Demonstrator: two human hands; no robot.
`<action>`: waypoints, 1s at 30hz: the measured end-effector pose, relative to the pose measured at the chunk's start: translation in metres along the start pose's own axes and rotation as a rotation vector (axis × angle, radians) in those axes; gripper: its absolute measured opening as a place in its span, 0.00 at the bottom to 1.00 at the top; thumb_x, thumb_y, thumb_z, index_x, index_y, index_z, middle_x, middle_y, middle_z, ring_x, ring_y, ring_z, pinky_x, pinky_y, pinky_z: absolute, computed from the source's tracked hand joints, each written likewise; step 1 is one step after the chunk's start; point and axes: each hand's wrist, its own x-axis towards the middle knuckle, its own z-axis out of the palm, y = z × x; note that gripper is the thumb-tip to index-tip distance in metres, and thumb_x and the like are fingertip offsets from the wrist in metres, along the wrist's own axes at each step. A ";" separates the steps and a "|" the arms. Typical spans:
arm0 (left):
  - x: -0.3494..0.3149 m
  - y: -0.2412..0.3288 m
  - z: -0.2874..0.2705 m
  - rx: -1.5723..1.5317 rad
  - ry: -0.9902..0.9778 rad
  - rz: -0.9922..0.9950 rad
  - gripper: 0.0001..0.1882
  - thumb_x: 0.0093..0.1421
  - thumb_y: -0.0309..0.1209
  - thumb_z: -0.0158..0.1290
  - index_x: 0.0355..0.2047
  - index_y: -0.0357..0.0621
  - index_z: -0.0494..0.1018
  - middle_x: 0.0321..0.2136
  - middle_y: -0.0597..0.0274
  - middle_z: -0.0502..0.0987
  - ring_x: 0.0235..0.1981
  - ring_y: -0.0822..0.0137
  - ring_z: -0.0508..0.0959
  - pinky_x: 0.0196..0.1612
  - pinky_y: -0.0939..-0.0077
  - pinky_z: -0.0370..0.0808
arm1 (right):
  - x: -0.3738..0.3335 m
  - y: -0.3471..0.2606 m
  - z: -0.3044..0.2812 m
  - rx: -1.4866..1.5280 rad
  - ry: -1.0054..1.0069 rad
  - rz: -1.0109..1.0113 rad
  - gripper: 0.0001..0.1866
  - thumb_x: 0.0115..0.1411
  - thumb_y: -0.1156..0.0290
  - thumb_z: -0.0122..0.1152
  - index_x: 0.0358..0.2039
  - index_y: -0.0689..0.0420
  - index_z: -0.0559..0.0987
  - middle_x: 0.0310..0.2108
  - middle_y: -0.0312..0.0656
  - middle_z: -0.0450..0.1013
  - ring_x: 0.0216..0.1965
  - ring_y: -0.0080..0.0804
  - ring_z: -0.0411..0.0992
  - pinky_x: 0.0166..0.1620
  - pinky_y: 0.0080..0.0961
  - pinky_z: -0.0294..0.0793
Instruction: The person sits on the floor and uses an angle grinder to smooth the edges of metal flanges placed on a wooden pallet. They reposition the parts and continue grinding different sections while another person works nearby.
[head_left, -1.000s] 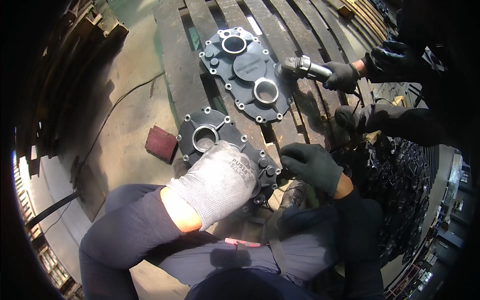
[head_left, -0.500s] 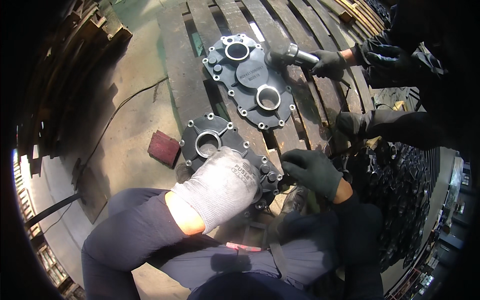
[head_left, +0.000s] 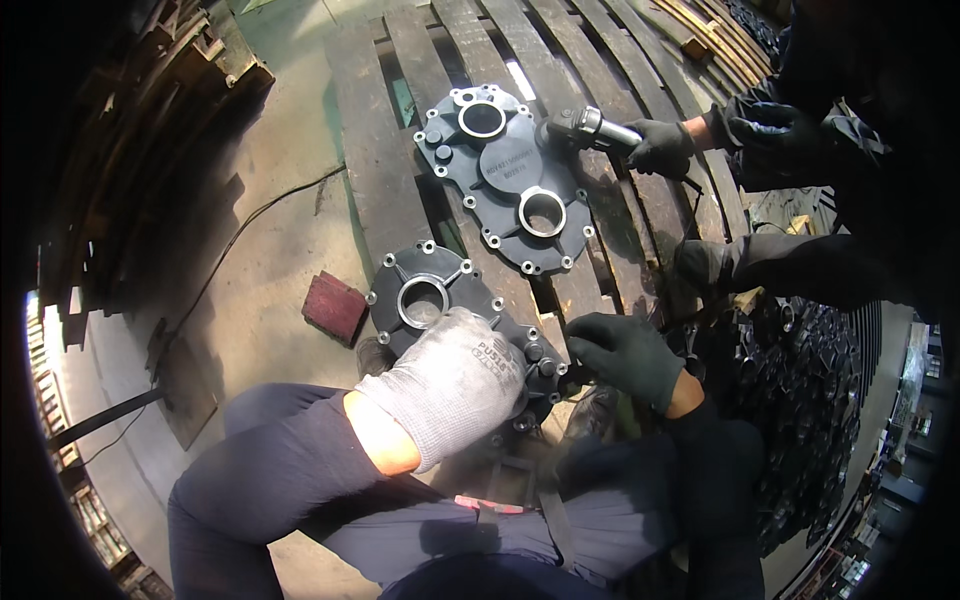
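Observation:
My left hand (head_left: 450,375), in a pale grey knit glove, is bent in a fist over the middle of a dark grey cast metal cover (head_left: 392,285). Its fingertips, and anything in them, are hidden beneath the glove. The cover has a round bored opening, with bolt bosses around its rim. My right hand (head_left: 628,358), in a dark glove, is at the cover's right end, fingers curled towards it; whatever they hold cannot be made out. Beyond lies a larger cast cover (head_left: 510,165) with two round bores.
A co-worker's dark-gloved hand (head_left: 662,147) holds an angle grinder (head_left: 590,128) against the larger cover's right edge. Wooden pallet slats (head_left: 375,150) support that cover. A dark red block (head_left: 334,307) lies on the floor at left, near a cable (head_left: 245,222). Dark metal parts (head_left: 800,430) are heaped at right.
The whole scene sits slightly lower and to the right in the picture. My left hand keeps its place on the cover; my right hand's fingers have shifted slightly. The grinder remains at the larger cover.

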 end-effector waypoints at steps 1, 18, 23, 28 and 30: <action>0.000 0.000 0.001 -0.012 0.000 -0.008 0.12 0.67 0.30 0.57 0.46 0.36 0.82 0.41 0.49 0.86 0.44 0.53 0.88 0.52 0.57 0.78 | 0.000 0.000 0.000 -0.011 0.007 -0.009 0.17 0.74 0.63 0.69 0.55 0.62 0.87 0.42 0.50 0.87 0.39 0.34 0.86 0.47 0.32 0.85; 0.003 -0.001 -0.003 -0.060 -0.018 -0.032 0.11 0.68 0.29 0.57 0.45 0.35 0.83 0.40 0.49 0.86 0.44 0.53 0.89 0.52 0.56 0.79 | 0.001 0.000 -0.001 -0.009 0.018 -0.002 0.20 0.72 0.54 0.67 0.52 0.57 0.88 0.44 0.54 0.86 0.46 0.54 0.86 0.50 0.44 0.84; 0.001 -0.001 -0.004 -0.065 -0.007 -0.032 0.12 0.68 0.29 0.57 0.46 0.34 0.84 0.40 0.49 0.87 0.44 0.53 0.89 0.52 0.55 0.79 | 0.002 -0.001 0.000 -0.058 0.040 -0.034 0.16 0.73 0.62 0.69 0.52 0.61 0.88 0.42 0.52 0.87 0.40 0.43 0.87 0.46 0.35 0.85; 0.002 -0.001 -0.008 -0.075 -0.030 -0.038 0.12 0.68 0.29 0.58 0.45 0.35 0.85 0.40 0.49 0.87 0.44 0.53 0.89 0.52 0.55 0.79 | 0.001 0.000 0.001 -0.061 0.040 -0.025 0.18 0.73 0.59 0.68 0.52 0.59 0.88 0.43 0.53 0.86 0.43 0.48 0.87 0.48 0.39 0.84; 0.002 -0.001 -0.007 -0.076 -0.028 -0.037 0.11 0.67 0.29 0.59 0.44 0.35 0.85 0.41 0.49 0.87 0.44 0.53 0.89 0.51 0.55 0.79 | 0.002 -0.002 -0.001 -0.042 0.019 0.008 0.20 0.72 0.54 0.67 0.53 0.57 0.87 0.45 0.54 0.86 0.47 0.55 0.86 0.51 0.44 0.84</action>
